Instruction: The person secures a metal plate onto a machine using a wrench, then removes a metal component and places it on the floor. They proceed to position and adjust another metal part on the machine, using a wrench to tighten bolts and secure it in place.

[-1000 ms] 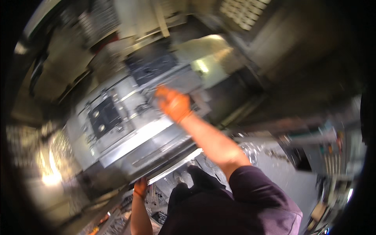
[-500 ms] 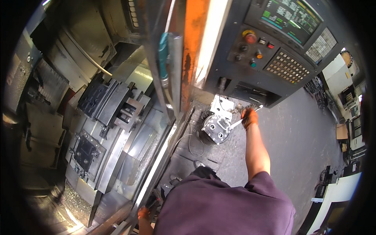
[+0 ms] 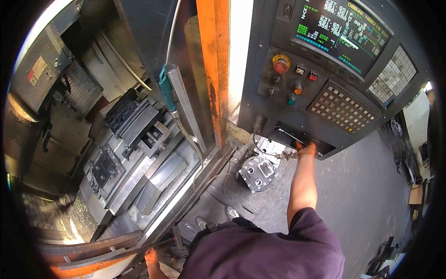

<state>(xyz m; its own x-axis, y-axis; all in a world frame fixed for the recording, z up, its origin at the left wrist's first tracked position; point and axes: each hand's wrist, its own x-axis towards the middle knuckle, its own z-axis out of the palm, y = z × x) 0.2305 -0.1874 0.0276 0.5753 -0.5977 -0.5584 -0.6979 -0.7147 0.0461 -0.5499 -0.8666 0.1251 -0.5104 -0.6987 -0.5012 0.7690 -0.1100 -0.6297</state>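
- a view from the head down over a person in a purple shirt, standing at an industrial metal-cutting machine with its door open on the left.
- the right hand (image 3: 307, 149), in an orange glove, reaches up and forward into a dark open tray (image 3: 302, 137) under the control panel (image 3: 325, 79); its fingers are hidden inside, so i cannot tell whether they are clenched or slack.
- the left hand (image 3: 150, 255), also gloved in orange, is low at the bottom edge, resting by the orange door rail (image 3: 88, 260); whether it grips anything i cannot tell.
- a round dark metal casting (image 3: 258, 173) stands on the floor just below the right hand, near the door sill.
- judged from this, the step in hand is fetching something from the tray; the next move calls for drawing the hand out clear of the panel's lower lip.
- edges: the panel overhangs the wrist; the orange pillar (image 3: 213, 65) and a hanging air hose (image 3: 179, 116) stand to the left.
- open room: grey floor (image 3: 362, 195) lies free to the right; the machine interior (image 3: 125, 153) is crowded with fixtures and chips.
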